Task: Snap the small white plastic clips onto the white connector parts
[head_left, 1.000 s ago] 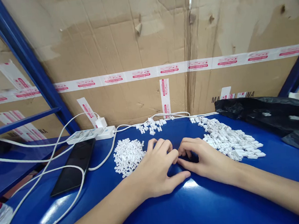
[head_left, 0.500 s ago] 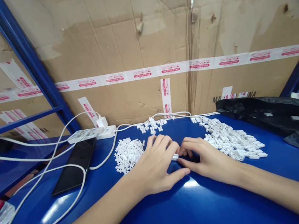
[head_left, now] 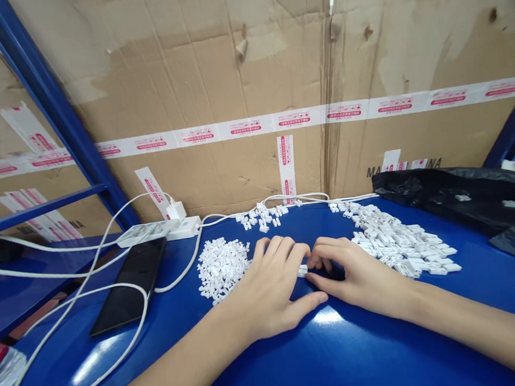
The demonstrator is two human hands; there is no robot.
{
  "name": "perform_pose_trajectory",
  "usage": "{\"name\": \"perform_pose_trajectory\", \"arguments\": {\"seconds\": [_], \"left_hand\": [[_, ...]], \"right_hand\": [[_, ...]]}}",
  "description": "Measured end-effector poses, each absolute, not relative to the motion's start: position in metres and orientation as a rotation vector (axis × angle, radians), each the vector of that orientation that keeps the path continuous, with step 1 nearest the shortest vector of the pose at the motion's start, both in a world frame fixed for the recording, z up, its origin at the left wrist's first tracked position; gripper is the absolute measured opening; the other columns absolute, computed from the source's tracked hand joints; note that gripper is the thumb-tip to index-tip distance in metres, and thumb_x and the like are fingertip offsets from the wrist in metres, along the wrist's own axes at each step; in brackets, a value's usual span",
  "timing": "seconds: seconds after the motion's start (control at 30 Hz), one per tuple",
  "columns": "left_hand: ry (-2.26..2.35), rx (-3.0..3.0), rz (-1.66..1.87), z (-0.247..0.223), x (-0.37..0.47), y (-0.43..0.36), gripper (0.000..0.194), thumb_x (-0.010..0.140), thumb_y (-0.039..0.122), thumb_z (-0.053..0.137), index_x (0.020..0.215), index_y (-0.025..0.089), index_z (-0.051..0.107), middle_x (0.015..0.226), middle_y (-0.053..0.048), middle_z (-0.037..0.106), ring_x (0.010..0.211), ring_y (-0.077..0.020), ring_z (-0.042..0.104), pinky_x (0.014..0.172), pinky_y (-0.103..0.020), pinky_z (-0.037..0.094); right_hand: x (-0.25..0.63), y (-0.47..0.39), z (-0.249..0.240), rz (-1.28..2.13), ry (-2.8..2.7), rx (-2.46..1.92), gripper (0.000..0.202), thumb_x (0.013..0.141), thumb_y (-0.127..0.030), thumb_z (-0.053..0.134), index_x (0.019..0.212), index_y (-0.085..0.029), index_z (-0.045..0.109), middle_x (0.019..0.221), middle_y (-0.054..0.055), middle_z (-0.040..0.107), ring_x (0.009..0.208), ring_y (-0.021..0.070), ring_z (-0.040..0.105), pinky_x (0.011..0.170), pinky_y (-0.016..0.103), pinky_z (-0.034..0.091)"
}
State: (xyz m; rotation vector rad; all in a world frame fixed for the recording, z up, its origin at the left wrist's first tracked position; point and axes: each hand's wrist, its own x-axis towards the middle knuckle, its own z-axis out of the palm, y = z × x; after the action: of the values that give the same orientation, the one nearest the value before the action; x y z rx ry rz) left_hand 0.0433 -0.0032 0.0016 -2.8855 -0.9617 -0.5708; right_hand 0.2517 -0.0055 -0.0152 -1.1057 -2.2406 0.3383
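Note:
Close together over the blue table (head_left: 266,374), my two hands meet at a small white plastic piece (head_left: 302,270). My right hand (head_left: 353,268) pinches its right end between thumb and fingers. My left hand (head_left: 275,282) curls over the left side, its thumb stretched toward the right hand; its fingertips and whatever they grip are hidden behind the hand. Left of my left hand is a heap of tiny white plastic parts (head_left: 222,266). Beyond my right hand spreads a pile of longer flat white plastic pieces (head_left: 393,237). A small group of white pieces (head_left: 262,217) lies at the back.
A black phone-like device (head_left: 127,287) lies at left beside a white power strip (head_left: 152,230) and a looped white cable (head_left: 143,301). A black plastic bag (head_left: 449,199) is at back right. A plastic bottle (head_left: 1,369) shows at the left edge. Cardboard (head_left: 208,58) stands behind.
My left hand has shifted down very slightly. My right hand keeps its pinch on the white piece, and the piles look the same.

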Motion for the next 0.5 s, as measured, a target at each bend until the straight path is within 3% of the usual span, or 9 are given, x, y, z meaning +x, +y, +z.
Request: {"name": "perform_pose_trajectory", "arguments": {"seconds": [0.5], "left_hand": [[-1.006,-2.82,-0.506,0.004,0.0423,-0.0028,0.039,0.094,0.056,0.058,0.105,0.019,0.056,0.105,-0.008,0.056,0.097,-0.0278,0.048,0.092,-0.051,0.04]], "right_hand": [[0.2515,-0.0054,-0.015,0.302,-2.244,-1.087,0.011,0.09,-0.018,0.067,0.083,-0.02,0.059,0.082,-0.001,0.061,0.072,0.0137,0.056,0.072,0.032,0.042]]}}
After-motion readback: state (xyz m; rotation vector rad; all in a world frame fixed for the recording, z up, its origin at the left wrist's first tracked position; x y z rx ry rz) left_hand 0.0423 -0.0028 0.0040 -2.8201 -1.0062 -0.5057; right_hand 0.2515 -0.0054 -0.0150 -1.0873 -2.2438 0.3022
